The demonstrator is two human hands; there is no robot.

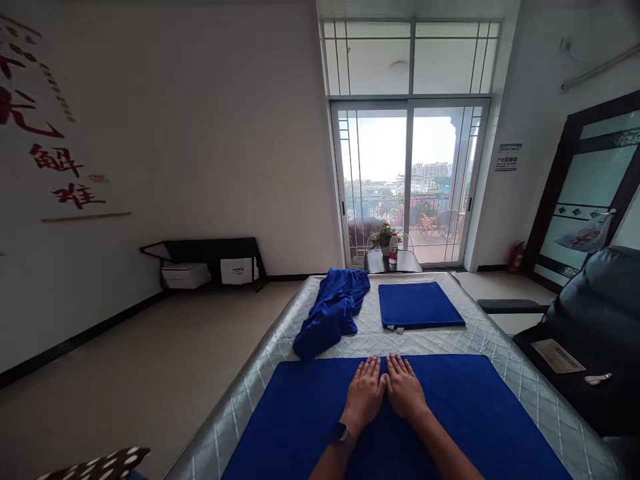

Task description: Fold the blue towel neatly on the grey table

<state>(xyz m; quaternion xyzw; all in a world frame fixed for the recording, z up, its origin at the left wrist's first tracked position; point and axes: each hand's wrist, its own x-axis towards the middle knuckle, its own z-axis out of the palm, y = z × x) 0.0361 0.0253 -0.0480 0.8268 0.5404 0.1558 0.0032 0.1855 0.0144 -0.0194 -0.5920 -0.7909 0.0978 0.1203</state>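
A blue cloth (pixel 460 407) lies spread flat on the near part of a quilted mattress (pixel 270 363). Both palms rest on it, side by side near its far edge. My left hand (pixel 367 392) is flat with the fingers stretched out, a watch on its wrist. Close beside it, thumbs nearly touching, my right hand (pixel 404 388) also lies flat, fingers pointing forward. Beyond the cloth to the left is a crumpled blue cloth (pixel 333 313). To the right of that sits a neatly folded blue cloth (pixel 420 305) with small white tags at its near edge.
Past the mattress stands a small table (pixel 405 263) with a bottle (pixel 393 249) and a potted plant (pixel 384 237), before sliding glass doors. A black chair (pixel 600 320) is on the right. A low black rack (pixel 210 257) holding white boxes is by the left wall.
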